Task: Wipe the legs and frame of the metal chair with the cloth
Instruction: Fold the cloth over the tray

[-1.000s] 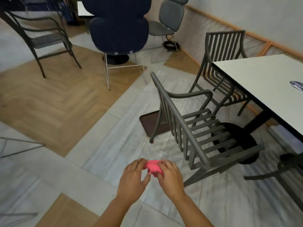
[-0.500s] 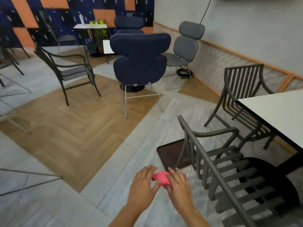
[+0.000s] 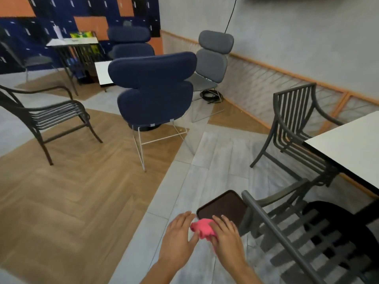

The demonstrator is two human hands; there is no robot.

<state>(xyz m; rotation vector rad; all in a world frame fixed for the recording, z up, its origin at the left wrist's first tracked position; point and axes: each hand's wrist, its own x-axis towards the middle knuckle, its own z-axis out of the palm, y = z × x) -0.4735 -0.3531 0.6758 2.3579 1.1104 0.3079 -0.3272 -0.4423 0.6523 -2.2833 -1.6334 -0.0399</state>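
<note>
— OK, quick pass. Where's the cloth?

— Pink cloth (image 3: 202, 228), bunched up between my two hands, low in the middle of the view, held over the grey floor tiles (image 3: 207, 177). My right hand (image 3: 226, 234) lies over its right side with the fingers (image 3: 220, 222) bent down onto it, gripping. My left hand (image 3: 178, 235) is on its left side, fingers fairly straight and close together, thumb tip touching the cloth edge. Whether the left really pinches it, can't tell; looks more like a flat touch.

— And the metal chair?

— Grey metal chair (image 3: 297, 238), slatted seat and back, just right of my hands at lower right. Its top rail runs diagonally down toward the bottom edge. Cloth isn't touching it; right hand is near the back frame but apart from it.

— Anything under or near it?

— Dark brown tray (image 3: 222, 208) flat on the floor just beyond my hands, partly behind the chair's back leg. White table (image 3: 352, 148) at the right edge, seat pushed partly under it. Second grey metal chair (image 3: 295, 124) beyond the table corner, against the wall.

— Rest of the room, fast.

— Navy padded chair (image 3: 153, 93) on thin white legs in the centre, another navy one behind it, grey padded chair (image 3: 211, 62) beside it. Black metal armchair (image 3: 51, 115) at left on the wood floor (image 3: 61, 201). Small table (image 3: 71, 42) by the blue and orange wall, things on it too blurred to tell.
</note>
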